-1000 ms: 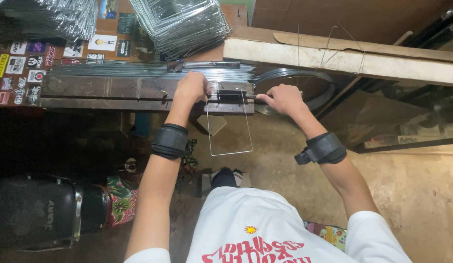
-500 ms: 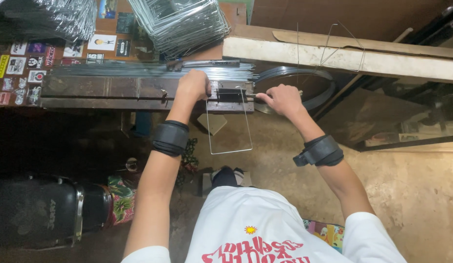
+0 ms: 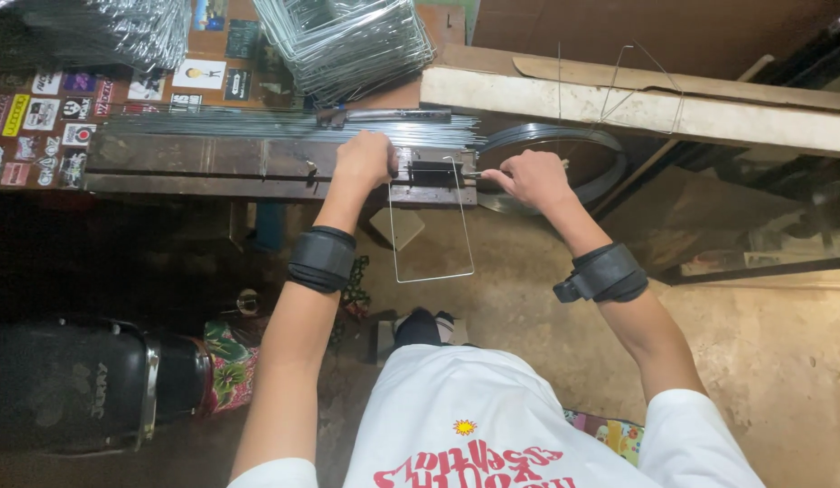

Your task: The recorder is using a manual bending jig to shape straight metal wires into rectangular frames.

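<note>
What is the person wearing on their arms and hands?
Both hands are bare, with no gloves. The left wrist has a wide black band wrapped round it, and the right wrist has one like it. White short sleeves cover the upper arms.

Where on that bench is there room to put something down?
Bare room: the dark metal bench top left of the left hand, below the straight wire rods. Also the long pale plank at right. Crowded: between both hands at the jig with the bent wire frame, the right hand, and under the stacked wire frames.
</note>
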